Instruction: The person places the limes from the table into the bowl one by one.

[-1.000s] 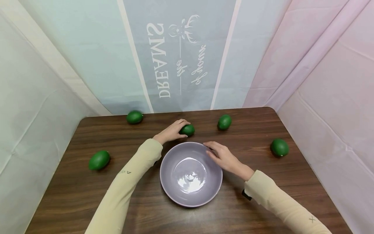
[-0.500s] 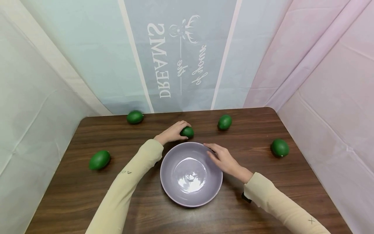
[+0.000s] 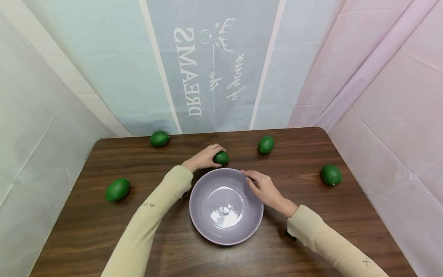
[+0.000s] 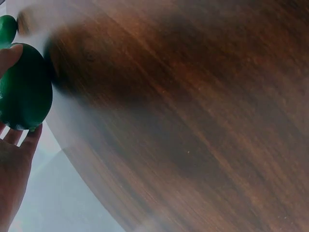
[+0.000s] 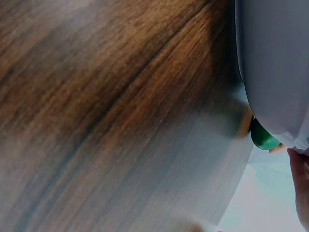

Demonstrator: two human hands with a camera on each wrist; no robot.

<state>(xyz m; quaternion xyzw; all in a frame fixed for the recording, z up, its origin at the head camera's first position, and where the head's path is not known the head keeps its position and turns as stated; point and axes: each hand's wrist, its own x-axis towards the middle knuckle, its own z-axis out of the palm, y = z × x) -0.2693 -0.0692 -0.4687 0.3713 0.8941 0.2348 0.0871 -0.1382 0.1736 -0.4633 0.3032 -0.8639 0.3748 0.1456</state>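
The left arm (image 3: 149, 213) extends forward and the right arm (image 3: 333, 240) slants inward; the left hand (image 3: 205, 157) curls in a grip, the right hand (image 3: 268, 188) pinches.

Flipped "DREAMS" (image 3: 188, 71) and "the" (image 3: 212, 80) on backdrop (image 3: 223, 73), "A" (image 3: 151, 205) on left sleeve (image 3: 149, 217), "X" (image 3: 366, 261) on right sleeve (image 3: 332, 240)

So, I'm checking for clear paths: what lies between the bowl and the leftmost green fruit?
In the head view, the left sleeve crosses between bowl and fruit, with table showing either side.

White glare lights the bowl (image 3: 225, 200), while both wrist views are dimmer and hazy.
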